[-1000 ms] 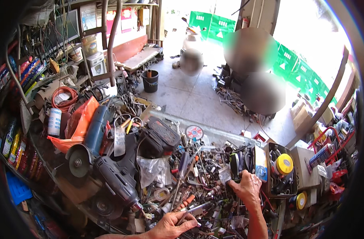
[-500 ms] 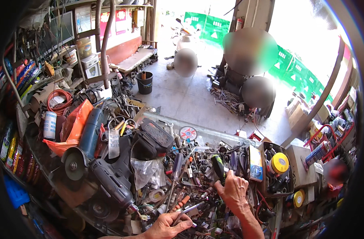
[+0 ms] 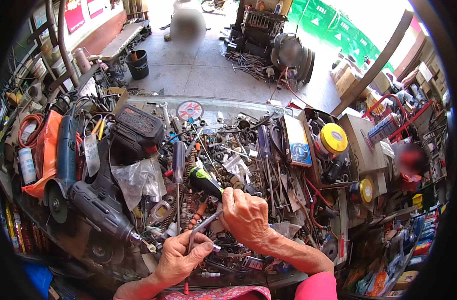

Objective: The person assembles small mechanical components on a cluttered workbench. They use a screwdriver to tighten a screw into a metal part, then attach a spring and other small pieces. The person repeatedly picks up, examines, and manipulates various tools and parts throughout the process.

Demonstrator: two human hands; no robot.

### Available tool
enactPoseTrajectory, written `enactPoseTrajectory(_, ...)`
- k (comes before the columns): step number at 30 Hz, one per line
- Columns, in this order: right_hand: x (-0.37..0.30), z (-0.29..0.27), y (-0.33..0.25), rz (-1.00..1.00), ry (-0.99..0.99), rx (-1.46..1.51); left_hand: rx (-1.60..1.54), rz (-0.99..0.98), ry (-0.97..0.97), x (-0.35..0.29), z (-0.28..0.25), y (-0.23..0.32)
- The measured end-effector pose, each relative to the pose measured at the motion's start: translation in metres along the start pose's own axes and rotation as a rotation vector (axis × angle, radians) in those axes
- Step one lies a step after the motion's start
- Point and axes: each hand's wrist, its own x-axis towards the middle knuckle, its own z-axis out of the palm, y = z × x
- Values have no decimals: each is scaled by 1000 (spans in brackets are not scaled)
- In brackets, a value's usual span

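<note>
My left hand (image 3: 181, 256) is closed around a bent grey metal rod (image 3: 206, 223), its fingers pinching it near the bend. A short shiny metal end (image 3: 216, 247) shows beside the thumb. My right hand (image 3: 246, 214) is closed on a black-and-green-handled tool (image 3: 205, 181), whose handle points away from me to the upper left. The rest of that tool is hidden by the fingers, so its kind does not show. The rod's upper end reaches the right fingertips; whether they touch cannot be told. Screwdrivers (image 3: 178, 162) and small parts lie around both hands.
A cordless impact wrench (image 3: 101, 212) and an angle grinder (image 3: 66, 155) lie at left, beside a plastic bag (image 3: 140, 181). To the right stand a blue-and-white box (image 3: 296, 142) and a yellow-lidded tub (image 3: 333, 138). A black bucket (image 3: 137, 66) stands on the floor beyond the glass-edged counter.
My right hand has drawn the black-and-green-handled tool nearer and leftward, toward the rod in my left hand. The rod has tilted. The whole view has tipped downward and shifted right.
</note>
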Motion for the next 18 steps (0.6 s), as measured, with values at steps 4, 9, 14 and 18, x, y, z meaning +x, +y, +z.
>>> enactPoseTrajectory(4, -7, -3, -4, 22, -77, -26, 3, -10, 11, 0, 0, 0)
enactPoseTrajectory(9, -8, -2, -1, 52, -100, 56, -10, -34, 15, 1, -1, 0)
enactPoseTrajectory(14, 8, -38, 23, 152, -68, 195, -34, -35, 31, 0, -1, 2)
enactPoseTrajectory(18, 12, -63, 59, 334, 71, 51, -14, -36, 10, -1, -1, 5)
